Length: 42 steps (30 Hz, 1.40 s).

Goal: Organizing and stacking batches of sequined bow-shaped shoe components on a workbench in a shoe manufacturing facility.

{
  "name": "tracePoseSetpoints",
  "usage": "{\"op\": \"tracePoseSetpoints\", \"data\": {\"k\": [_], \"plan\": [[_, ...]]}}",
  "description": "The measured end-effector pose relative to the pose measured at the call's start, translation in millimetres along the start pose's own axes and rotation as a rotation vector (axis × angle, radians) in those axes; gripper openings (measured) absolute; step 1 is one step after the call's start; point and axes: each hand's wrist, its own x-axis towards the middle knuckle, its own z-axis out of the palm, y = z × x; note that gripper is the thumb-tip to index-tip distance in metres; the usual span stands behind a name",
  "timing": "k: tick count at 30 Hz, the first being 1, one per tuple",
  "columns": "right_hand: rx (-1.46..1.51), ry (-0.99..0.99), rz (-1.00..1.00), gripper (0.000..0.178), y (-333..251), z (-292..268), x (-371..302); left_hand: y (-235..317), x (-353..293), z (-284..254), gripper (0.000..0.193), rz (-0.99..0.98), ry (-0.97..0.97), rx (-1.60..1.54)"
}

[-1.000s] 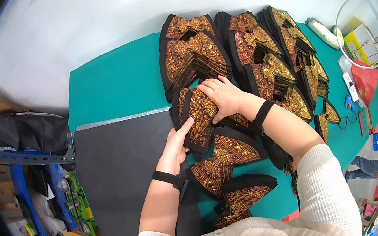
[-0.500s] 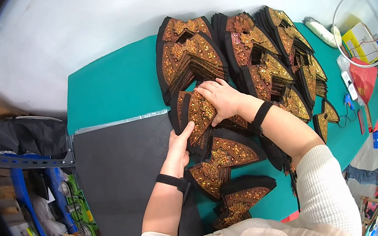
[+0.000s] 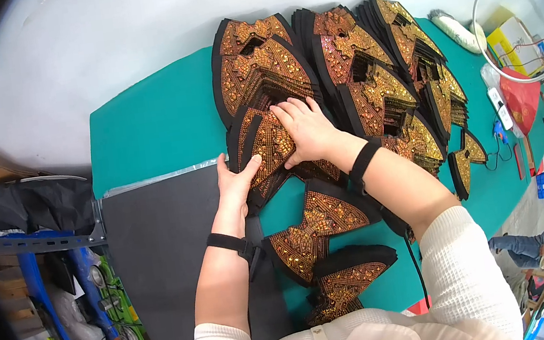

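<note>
A small stack of black V-shaped shoe uppers (image 3: 271,144), covered in gold and copper beads, lies at the near end of the left column. My left hand (image 3: 235,182) grips its left edge, thumb on the beaded face and part of the fingers hidden beneath. Across the stack's right side curls my right hand (image 3: 309,131), fingertips at the far edge and thumb on the near side. Just beyond stands the left column of uppers (image 3: 266,69), overlapping in layers. Closer to me rest two more piles, one of uppers (image 3: 323,225) and a lower one (image 3: 350,283).
Two further columns of uppers, a middle one (image 3: 377,89) and a right one (image 3: 417,50), stand on the green table (image 3: 151,127). A dark grey board (image 3: 166,251) covers its left part. On the right lie a power strip (image 3: 499,108) and red plastic (image 3: 522,102).
Both hands have moved the stack slightly away from me, closer to the left column. It now sits farther from the nearer piles. The view has shifted a little too.
</note>
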Motion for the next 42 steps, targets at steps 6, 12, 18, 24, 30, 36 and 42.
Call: {"op": "tracePoseSetpoints", "data": {"k": [6, 12, 18, 24, 30, 36, 42], "plan": [[-0.059, -0.031, 0.021, 0.116, -4, -17, -3, 1, -14, 0, 0.093, 0.107, 0.158, 0.383], [-0.097, -0.067, 0.014, 0.114, -11, -18, -12, -18, -20, -12, 0.086, 0.145, 0.096, 0.285], [0.044, 0.038, -0.226, 0.103, -25, -47, -46, 2, -89, -17, 0.073, 0.080, 0.164, 0.188], [-0.053, -0.375, -0.492, 0.095, -65, -52, -113, -17, -182, -24, 0.064, -0.227, 0.061, -0.092], [-0.331, -0.217, -0.535, 0.068, -65, -17, -136, -50, -182, -26, 0.063, -0.466, -0.190, -0.310], [-0.325, -0.110, -0.536, 0.061, -66, -6, -142, -74, -169, -19, 0.059, -0.480, -0.154, -0.439], [-0.254, -0.042, -0.466, 0.063, -63, 5, -155, -54, -165, -7, 0.052, -0.427, -0.209, -0.495]]}}
